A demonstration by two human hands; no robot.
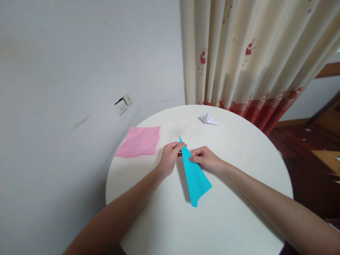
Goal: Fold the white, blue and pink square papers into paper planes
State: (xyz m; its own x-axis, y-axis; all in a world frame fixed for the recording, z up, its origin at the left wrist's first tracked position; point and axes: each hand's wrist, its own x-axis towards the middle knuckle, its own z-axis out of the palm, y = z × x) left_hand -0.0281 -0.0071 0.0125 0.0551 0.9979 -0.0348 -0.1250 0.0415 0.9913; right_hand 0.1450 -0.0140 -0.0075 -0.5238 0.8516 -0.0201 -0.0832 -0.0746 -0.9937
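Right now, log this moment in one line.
left hand: pinches blue paper near tip; right hand: pinches its right edge; pink sheet: left of hands; folded white paper: beyond hands

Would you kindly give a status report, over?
Left hand, right hand: pinching folded bright-blue paper wedge. Creased pink paper sheet, folded white paper: lying apart.

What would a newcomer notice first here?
Your eye likely goes first to the bright blue paper, folded to a narrow tip and held by the left hand and right hand above the white table. Next come the pink sheet by the table's left edge and the small folded white paper near its far edge.
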